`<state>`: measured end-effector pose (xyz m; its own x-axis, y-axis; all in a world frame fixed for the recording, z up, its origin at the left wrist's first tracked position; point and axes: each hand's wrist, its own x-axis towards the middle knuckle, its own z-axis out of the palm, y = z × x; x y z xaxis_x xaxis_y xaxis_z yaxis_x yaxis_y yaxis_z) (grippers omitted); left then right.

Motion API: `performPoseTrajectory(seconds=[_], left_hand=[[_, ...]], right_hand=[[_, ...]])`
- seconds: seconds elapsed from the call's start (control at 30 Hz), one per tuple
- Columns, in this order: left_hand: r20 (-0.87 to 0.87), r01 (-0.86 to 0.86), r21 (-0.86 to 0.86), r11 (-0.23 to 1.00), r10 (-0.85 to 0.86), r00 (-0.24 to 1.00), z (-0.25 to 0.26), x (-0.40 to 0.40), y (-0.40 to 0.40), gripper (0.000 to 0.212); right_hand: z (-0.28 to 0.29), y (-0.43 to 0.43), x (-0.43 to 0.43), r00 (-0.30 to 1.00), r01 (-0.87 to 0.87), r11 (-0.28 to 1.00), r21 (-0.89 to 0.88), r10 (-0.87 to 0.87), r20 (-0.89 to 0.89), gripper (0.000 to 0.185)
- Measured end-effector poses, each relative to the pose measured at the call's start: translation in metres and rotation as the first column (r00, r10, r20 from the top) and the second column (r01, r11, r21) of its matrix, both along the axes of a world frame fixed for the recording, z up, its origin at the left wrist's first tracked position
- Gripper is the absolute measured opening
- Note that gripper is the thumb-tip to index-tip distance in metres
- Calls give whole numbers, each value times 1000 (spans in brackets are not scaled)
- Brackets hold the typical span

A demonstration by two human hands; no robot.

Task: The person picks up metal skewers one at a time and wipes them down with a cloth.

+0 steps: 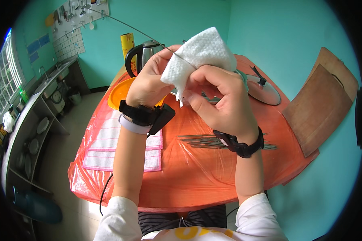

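Both my hands are raised over the table, holding a folded white textured cloth point(208, 45). My left hand point(147, 78) grips its left side, with some fingers hidden behind it. Low on the cloth's front, my right hand point(223, 96) pinches the fabric near a narrow, ragged corner. A thin dark rod point(132, 28) slants from the upper left across the cloth to my right fingers; whether they grip its end I cannot tell. Beneath my right wrist lies a loose bundle of similar thin rods point(199, 141) on the red plastic-covered table point(187, 183).
White cloths with pink edging point(99, 158) lie at left. Behind them are an orange plastic basket point(117, 95), an electric kettle point(149, 51) and a yellow box point(126, 45). A glass lid point(265, 92) sits at right, near wooden boards point(319, 111) against the wall.
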<state>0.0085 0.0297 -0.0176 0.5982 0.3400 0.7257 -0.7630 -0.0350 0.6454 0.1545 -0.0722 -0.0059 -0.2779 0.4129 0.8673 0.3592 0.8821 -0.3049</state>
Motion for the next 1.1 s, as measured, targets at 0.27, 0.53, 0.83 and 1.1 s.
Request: performPoseTrajectory(seconds=[0.27, 0.53, 0.83, 1.1], left_hand=[[107, -267, -36, 963, 270, 957, -2, 9, -2, 17], [92, -550, -92, 830, 558, 825, 10, 1, -15, 12], [235, -611, -207, 764, 645, 727, 22, -43, -16, 29], [353, -642, -250, 725, 685, 637, 22, -88, -2, 29]], right_hand=[[-5, 9, -9, 996, 93, 990, 107, -91, -18, 10], [-12, 16, -9, 990, 29, 998, 63, -20, -139, 12], [-7, 7, -2, 992, 109, 994, 6, -109, -64, 14], [-3, 14, 15, 979, 190, 982, -7, -190, -74, 13]])
